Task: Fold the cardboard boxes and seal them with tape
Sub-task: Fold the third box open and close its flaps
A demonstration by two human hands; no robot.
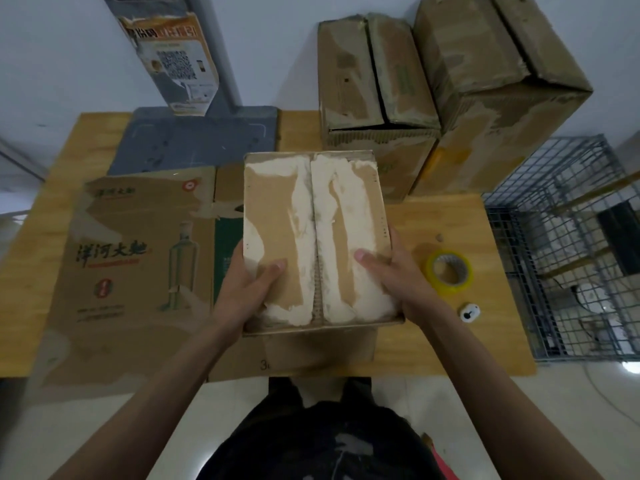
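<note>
Flattened printed carton is lying on the tabletop. Left hand and right hand are gripping the folded box mid-tabletop, thumbs pressing its closed flaps. Yellow tape roll is sitting just right.

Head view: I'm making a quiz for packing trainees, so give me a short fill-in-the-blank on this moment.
1. Both hands, left and right, hold the ____ by its sides.
2. The box's two top flaps are ____.
3. The yellow tape roll lies on the table to the person's ____.

Missing words: box; closed; right
</note>
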